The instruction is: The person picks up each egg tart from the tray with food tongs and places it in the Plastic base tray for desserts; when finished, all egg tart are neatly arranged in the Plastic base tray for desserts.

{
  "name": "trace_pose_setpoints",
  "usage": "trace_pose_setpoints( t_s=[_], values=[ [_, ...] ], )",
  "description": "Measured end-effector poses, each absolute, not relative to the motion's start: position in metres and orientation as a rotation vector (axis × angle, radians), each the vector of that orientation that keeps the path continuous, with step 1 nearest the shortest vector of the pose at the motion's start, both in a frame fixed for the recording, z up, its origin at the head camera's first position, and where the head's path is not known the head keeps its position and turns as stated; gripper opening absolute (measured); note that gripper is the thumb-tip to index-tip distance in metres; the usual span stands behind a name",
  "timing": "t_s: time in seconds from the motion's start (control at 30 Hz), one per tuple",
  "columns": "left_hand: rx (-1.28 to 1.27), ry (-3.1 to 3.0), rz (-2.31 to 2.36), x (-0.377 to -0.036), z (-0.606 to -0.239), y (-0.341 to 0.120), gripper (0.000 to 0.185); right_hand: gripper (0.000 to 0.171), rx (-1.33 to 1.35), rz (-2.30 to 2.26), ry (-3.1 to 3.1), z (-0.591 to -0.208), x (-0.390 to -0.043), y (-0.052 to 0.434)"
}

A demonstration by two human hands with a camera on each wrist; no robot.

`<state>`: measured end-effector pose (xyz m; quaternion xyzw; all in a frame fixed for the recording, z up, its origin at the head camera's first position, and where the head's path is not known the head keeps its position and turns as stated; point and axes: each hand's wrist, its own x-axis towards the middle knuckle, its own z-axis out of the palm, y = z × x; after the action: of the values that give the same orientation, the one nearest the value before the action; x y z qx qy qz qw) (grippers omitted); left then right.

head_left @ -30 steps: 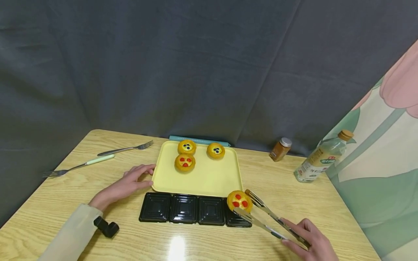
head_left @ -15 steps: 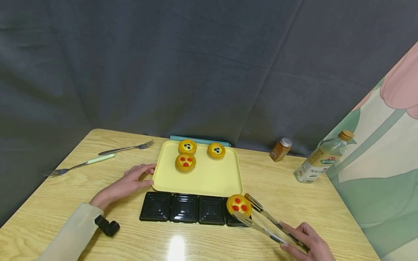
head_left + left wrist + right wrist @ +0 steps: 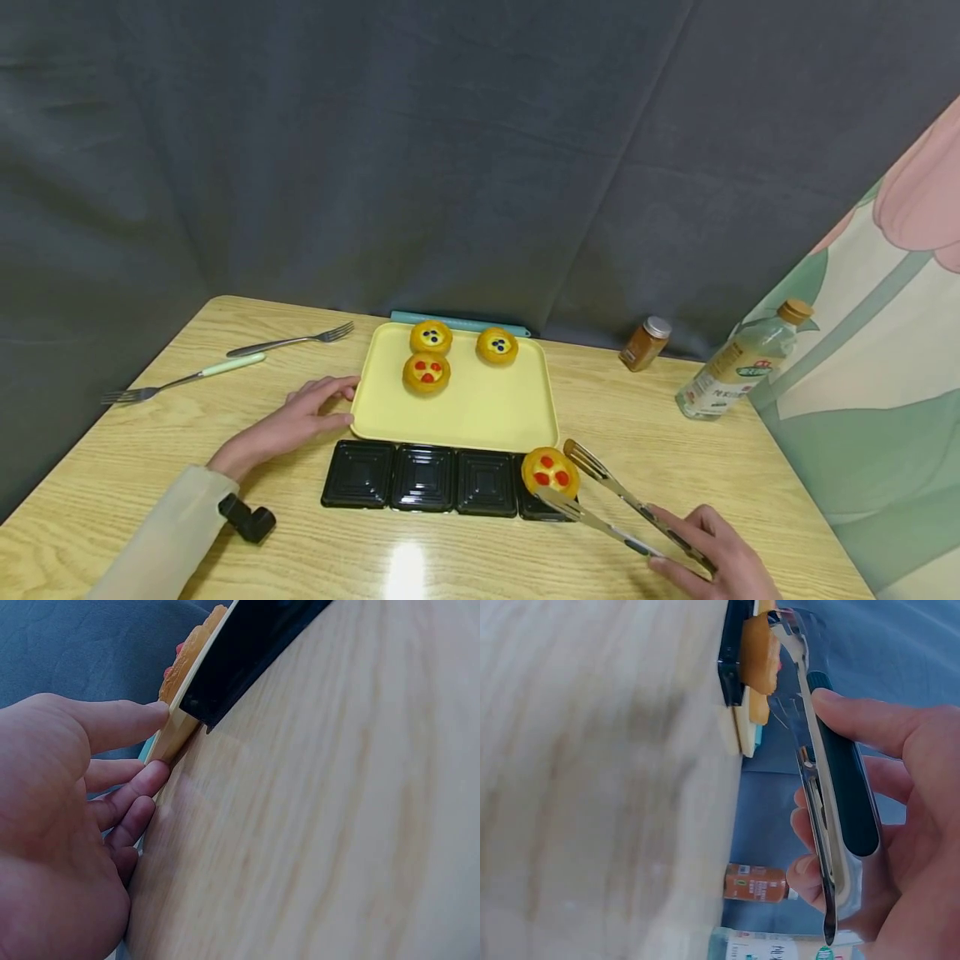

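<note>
My right hand grips a pair of metal tongs, with the thumb along a dark handle pad in the right wrist view. A tart with red toppings sits in the rightmost compartment of a black container. The tongs' arms stand spread about it: the near tip overlaps its lower edge, the far tip shows to its right with a gap. My left hand touches the left edge of a yellow tray, its thumb and fingertips against the rim.
On the tray lie two blue-dotted tarts, one left and one right, plus another red-topped tart. Two forks lie left, one dark-handled, one green-handled. A spice jar and bottle stand right. A blue-green bar lies behind the tray.
The red-topped tart has come down into the rightmost compartment. The tongs' far arm has then shifted slightly away from it. My left hand stays at the tray's edge.
</note>
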<state>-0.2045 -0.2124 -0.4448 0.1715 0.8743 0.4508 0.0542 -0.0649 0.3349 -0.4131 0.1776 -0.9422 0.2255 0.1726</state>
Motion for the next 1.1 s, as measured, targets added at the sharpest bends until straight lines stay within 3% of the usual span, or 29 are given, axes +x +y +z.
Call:
trace_pose_setpoints(
  t_s=[0.77, 1.1],
  values=[
    [0.515, 2.636, 1.387, -0.203, -0.439, -0.210, 0.061, 0.052, 0.303, 0.626, -2.878, -0.355, -0.096, 0.299],
    [0.518, 2.646, 1.380, -0.202, -0.441, -0.211, 0.062, 0.051, 0.467, 0.708, -2.753, -0.356, -0.126, 0.288]
  ],
)
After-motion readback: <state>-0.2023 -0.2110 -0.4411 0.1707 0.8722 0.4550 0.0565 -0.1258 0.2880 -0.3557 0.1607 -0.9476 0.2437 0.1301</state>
